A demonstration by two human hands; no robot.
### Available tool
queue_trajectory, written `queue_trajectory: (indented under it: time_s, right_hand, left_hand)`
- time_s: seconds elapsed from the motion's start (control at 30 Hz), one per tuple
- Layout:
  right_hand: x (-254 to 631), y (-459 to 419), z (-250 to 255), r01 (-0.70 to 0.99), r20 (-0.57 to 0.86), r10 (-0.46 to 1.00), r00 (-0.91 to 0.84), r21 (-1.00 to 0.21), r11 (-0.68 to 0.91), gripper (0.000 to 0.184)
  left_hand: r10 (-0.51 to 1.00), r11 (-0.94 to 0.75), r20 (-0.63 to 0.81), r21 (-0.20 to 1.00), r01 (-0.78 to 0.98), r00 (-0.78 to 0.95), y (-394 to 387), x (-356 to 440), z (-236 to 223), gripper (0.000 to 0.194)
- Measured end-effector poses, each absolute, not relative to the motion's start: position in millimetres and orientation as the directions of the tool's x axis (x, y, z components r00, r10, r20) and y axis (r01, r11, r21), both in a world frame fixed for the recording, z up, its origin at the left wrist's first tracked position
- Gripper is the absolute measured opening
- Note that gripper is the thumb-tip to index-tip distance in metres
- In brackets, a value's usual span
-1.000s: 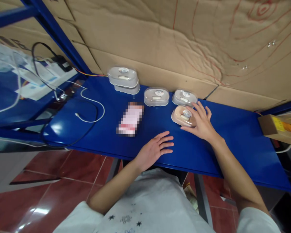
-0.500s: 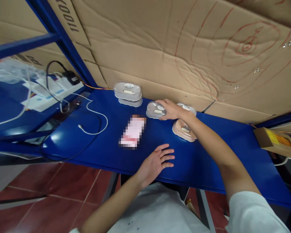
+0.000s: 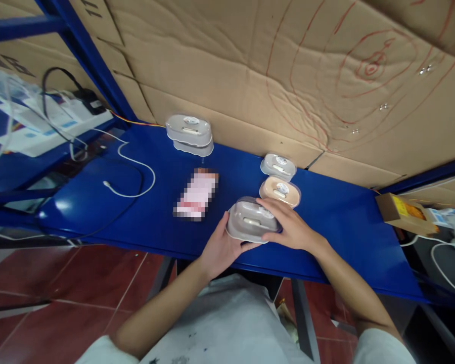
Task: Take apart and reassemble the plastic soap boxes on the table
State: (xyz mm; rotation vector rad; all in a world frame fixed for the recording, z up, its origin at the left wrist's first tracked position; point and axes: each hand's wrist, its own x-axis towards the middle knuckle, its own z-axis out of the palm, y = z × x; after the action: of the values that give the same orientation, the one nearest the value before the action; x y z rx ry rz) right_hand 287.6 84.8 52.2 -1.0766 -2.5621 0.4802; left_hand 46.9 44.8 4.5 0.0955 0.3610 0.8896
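Both hands hold a grey oval container (image 3: 246,221) with a clear lid and a pale bar on top, above the front of the blue table. My left hand (image 3: 222,247) cups its left end and underside, the fingers partly hidden beneath it. Over the right end curls my right hand (image 3: 291,225), fingers on the far edge and thumb on the near side. Just behind, a peach-coloured container (image 3: 279,189) of the same shape lies on the table, with another grey container (image 3: 278,166) beyond it near the cardboard.
Two stacked grey containers (image 3: 188,131) stand at the back left. A pixelated flat object (image 3: 197,194) lies on the blue table (image 3: 337,227). White cable (image 3: 151,184) curls at left, near a power strip (image 3: 56,134). An open cardboard box (image 3: 405,215) sits at right.
My right hand has lifted the grey container from the back of the table and brought it toward me. My left hand, open and empty before, now supports it. The view has shifted slightly.
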Motion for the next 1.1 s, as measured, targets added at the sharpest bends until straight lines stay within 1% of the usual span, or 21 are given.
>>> queue_trajectory:
  time_s: [0.07, 0.2, 0.23, 0.37, 0.47, 0.53, 0.6, 0.67, 0.7, 0.77, 0.8, 0.83, 0.87, 0.93, 1.0, 1.1]
  right_hand:
    - [301, 92, 44, 0.634, 0.179, 0.752, -0.635, -0.434, 0.639, 0.089]
    - [319, 99, 33, 0.738, 0.216, 0.805, -0.553, -0.323, 0.593, 0.087]
    - [319, 98, 31, 0.751, 0.222, 0.808, -0.546, -0.299, 0.589, 0.086]
    - [306, 90, 19, 0.785, 0.223, 0.810, -0.542, -0.209, 0.583, 0.078]
    - [293, 87, 12, 0.826, 0.210, 0.830, -0.516, -0.135, 0.548, 0.070]
    - [289, 87, 12, 0.842, 0.215, 0.842, -0.495, -0.122, 0.526, 0.070]
    - [289, 86, 16, 0.836, 0.251, 0.842, -0.479, -0.163, 0.524, 0.069]
    - [289, 81, 24, 0.770, 0.284, 0.813, -0.509, -0.272, 0.577, 0.068]
    - [289, 78, 29, 0.705, 0.280, 0.784, -0.554, -0.343, 0.620, 0.069]
    - [284, 68, 36, 0.550, 0.233, 0.697, -0.678, -0.468, 0.692, 0.081]
    - [280, 63, 38, 0.492, 0.202, 0.649, -0.733, -0.501, 0.712, 0.090]
    - [276, 57, 39, 0.460, 0.176, 0.612, -0.771, -0.511, 0.726, 0.096]
    - [271, 53, 38, 0.452, 0.163, 0.595, -0.787, -0.504, 0.736, 0.098]
    - [264, 47, 33, 0.461, 0.180, 0.601, -0.779, -0.486, 0.742, 0.086]
    - [259, 45, 27, 0.454, 0.208, 0.617, -0.759, -0.511, 0.730, 0.073]
    - [259, 46, 23, 0.433, 0.203, 0.633, -0.747, -0.575, 0.695, 0.065]
  left_hand:
    - [0.774, 0.625, -0.302, 0.228, -0.746, 0.556, 42, 43, 6, 0.050]
    - [0.725, 0.654, -0.448, 0.210, -0.727, 0.523, 16, 20, 10, 0.038]
    - [0.726, 0.650, -0.465, 0.221, -0.727, 0.507, 8, 13, 11, 0.039]
    - [0.732, 0.631, -0.500, 0.242, -0.737, 0.462, -19, -4, 18, 0.039]
    - [0.715, 0.645, -0.524, 0.237, -0.726, 0.463, -22, 0, 20, 0.039]
    - [0.707, 0.652, -0.528, 0.229, -0.723, 0.471, -19, 8, 20, 0.039]
    - [0.709, 0.647, -0.527, 0.224, -0.729, 0.468, -14, 16, 20, 0.040]
    - [0.725, 0.629, -0.529, 0.246, -0.737, 0.442, -9, 22, 19, 0.042]
    - [0.736, 0.617, -0.529, 0.266, -0.741, 0.423, -7, 25, 19, 0.044]
    - [0.756, 0.598, -0.521, 0.304, -0.742, 0.396, -3, 27, 18, 0.047]
    - [0.763, 0.594, -0.514, 0.316, -0.740, 0.392, -2, 28, 17, 0.049]
    - [0.767, 0.592, -0.507, 0.326, -0.737, 0.393, -1, 29, 16, 0.051]
    - [0.771, 0.592, -0.501, 0.334, -0.733, 0.394, -1, 30, 15, 0.053]
    - [0.773, 0.597, -0.492, 0.349, -0.722, 0.401, -1, 31, 13, 0.058]
    - [0.779, 0.595, -0.484, 0.367, -0.715, 0.400, -2, 33, 12, 0.064]
    - [0.800, 0.569, -0.470, 0.397, -0.720, 0.373, -4, 36, 11, 0.066]
